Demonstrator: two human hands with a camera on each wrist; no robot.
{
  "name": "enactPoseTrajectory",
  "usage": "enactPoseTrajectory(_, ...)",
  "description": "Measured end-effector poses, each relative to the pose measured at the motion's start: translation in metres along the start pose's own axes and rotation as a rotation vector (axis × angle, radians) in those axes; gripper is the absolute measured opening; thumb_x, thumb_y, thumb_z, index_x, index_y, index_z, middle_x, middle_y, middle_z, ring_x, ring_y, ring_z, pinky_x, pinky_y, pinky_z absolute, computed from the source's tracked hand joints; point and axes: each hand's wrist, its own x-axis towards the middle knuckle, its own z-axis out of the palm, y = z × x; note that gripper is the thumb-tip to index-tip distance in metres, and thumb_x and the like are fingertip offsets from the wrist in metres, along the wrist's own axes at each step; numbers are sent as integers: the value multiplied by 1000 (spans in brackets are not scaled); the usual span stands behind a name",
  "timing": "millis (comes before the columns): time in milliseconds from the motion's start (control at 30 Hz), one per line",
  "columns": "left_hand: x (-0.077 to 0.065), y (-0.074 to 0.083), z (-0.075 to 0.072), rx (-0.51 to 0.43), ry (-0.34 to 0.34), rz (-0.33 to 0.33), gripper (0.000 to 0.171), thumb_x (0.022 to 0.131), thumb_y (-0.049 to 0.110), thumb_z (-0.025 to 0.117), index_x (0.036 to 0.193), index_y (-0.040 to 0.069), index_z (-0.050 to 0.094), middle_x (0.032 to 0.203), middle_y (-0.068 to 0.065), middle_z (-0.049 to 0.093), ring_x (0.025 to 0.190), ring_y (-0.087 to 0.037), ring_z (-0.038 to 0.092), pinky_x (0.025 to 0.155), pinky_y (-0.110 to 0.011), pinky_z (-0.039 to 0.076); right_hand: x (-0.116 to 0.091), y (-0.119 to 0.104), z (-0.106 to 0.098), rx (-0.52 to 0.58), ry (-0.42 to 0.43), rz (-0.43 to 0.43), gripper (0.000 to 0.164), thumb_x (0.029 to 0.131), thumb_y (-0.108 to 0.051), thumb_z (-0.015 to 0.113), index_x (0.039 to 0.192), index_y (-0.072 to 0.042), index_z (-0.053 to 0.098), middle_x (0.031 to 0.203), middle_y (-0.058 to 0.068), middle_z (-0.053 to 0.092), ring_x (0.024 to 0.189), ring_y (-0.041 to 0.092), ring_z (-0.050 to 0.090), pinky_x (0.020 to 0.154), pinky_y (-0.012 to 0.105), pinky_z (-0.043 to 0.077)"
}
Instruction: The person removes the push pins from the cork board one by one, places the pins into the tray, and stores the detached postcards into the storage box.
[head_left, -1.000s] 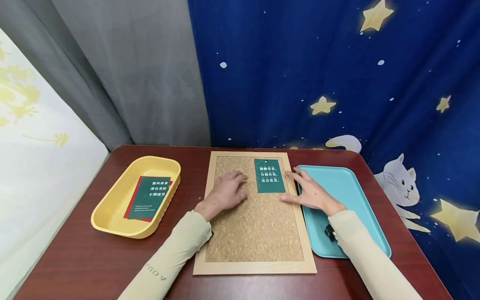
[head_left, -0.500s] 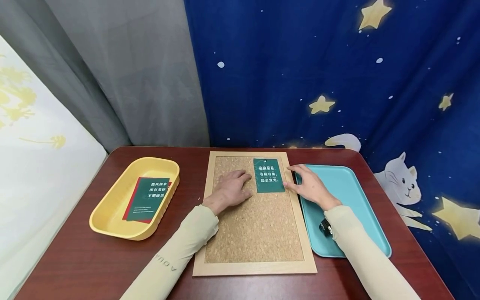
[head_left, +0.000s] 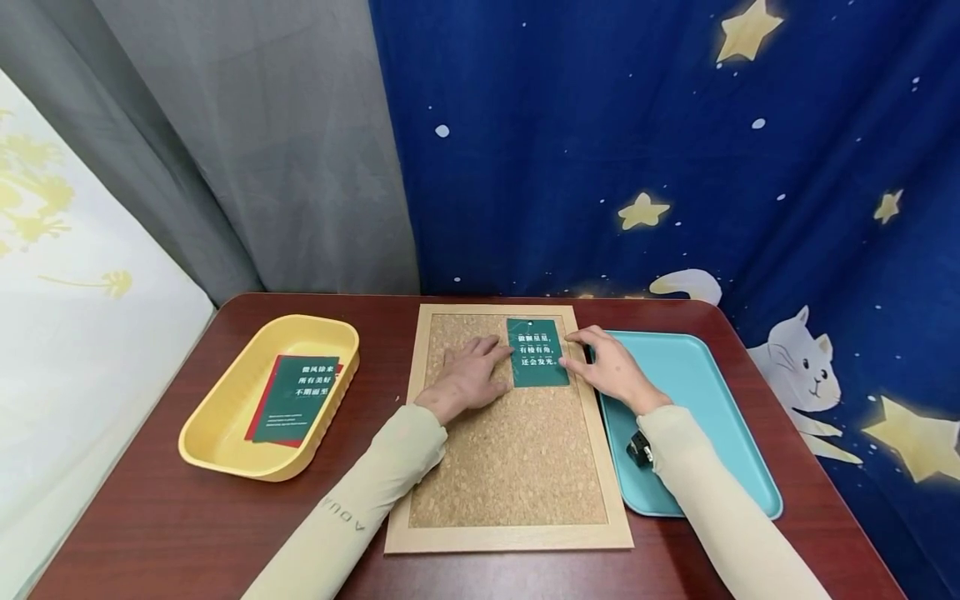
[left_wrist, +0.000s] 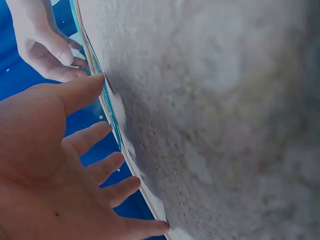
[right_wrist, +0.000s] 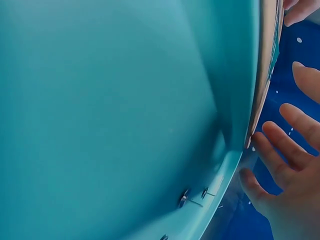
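Note:
A green card (head_left: 537, 371) with white writing lies at the top right of a wood-framed cork board (head_left: 517, 467); a small pale dot shows near its top edge. To its left my left hand (head_left: 465, 375) spreads over the cork, palm down, with fingertips at the card's left edge. From the opposite side my right hand (head_left: 611, 362) reaches across the frame, finger and thumb tips overlapping the card's right edge. In the left wrist view the left hand (left_wrist: 55, 155) has spread, slightly bent fingers. The right wrist view shows the right hand (right_wrist: 295, 170) with fingers apart.
At left stands a yellow basket (head_left: 217, 417) holding a green card (head_left: 296, 408) over red ones. A blue tray (head_left: 720, 433) sits right of the board, under the right forearm; pushpins (right_wrist: 184, 198) lie along its side. Curtains (head_left: 525, 167) hang behind the table (head_left: 150, 533).
My left hand has moved right to the card's left edge. My right hand has shifted left from the frame onto the card's right edge. The card stays in place on the board.

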Motion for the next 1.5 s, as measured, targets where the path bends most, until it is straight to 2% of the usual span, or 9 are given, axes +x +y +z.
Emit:
enactPoseTrajectory(300, 1, 1, 1, 38, -23, -4, 61, 105, 48, 57, 161, 31, 41, 173, -3, 29, 162, -35, 24, 122, -77, 20, 8, -3, 2, 33, 5, -5, 49, 98, -33, 73, 140, -8, 64, 131, 13, 63, 116, 31, 61, 102, 55, 51)
enactPoseTrajectory(533, 2, 5, 1, 64, -36, -5, 58, 106, 48, 54, 161, 32, 41, 173, -1, 30, 162, -34, 22, 121, -78, 20, 16, -7, 4, 93, -10, 14, 47, 99, -29, 73, 139, -7, 64, 131, 14, 64, 122, 32, 61, 104, 54, 51)
enactPoseTrajectory(767, 5, 5, 2, 73, -51, -25, 58, 107, 49, 52, 161, 34, 39, 174, 2, 28, 163, -34, 20, 122, -78, 18, 27, -12, 7, 117, -19, 9, 43, 100, -28, 71, 137, -8, 65, 129, 14, 64, 119, 32, 62, 103, 53, 51)
enactPoseTrajectory(1033, 5, 5, 2, 60, -52, -33, 58, 107, 49, 53, 161, 33, 39, 174, 2, 28, 163, -34, 20, 122, -78, 17, 39, -9, 7, 112, -18, 31, 40, 100, -24, 71, 135, -6, 66, 127, 16, 67, 115, 32, 66, 102, 51, 54)
enactPoseTrajectory(1200, 4, 6, 2, 50, -62, -43, 58, 107, 48, 52, 162, 33, 38, 174, 1, 26, 164, -34, 18, 122, -78, 15, 45, -9, 7, 131, -49, 28, 39, 100, -21, 71, 135, -4, 66, 128, 17, 67, 115, 33, 66, 101, 50, 54)
enactPoseTrajectory(1500, 5, 7, 4, 70, -58, -39, 61, 107, 50, 50, 164, 32, 34, 175, 1, 24, 164, -34, 18, 122, -78, 15, 58, -8, 10, 91, -100, 18, 36, 101, -21, 70, 134, -7, 67, 128, 13, 64, 110, 29, 62, 99, 47, 53)
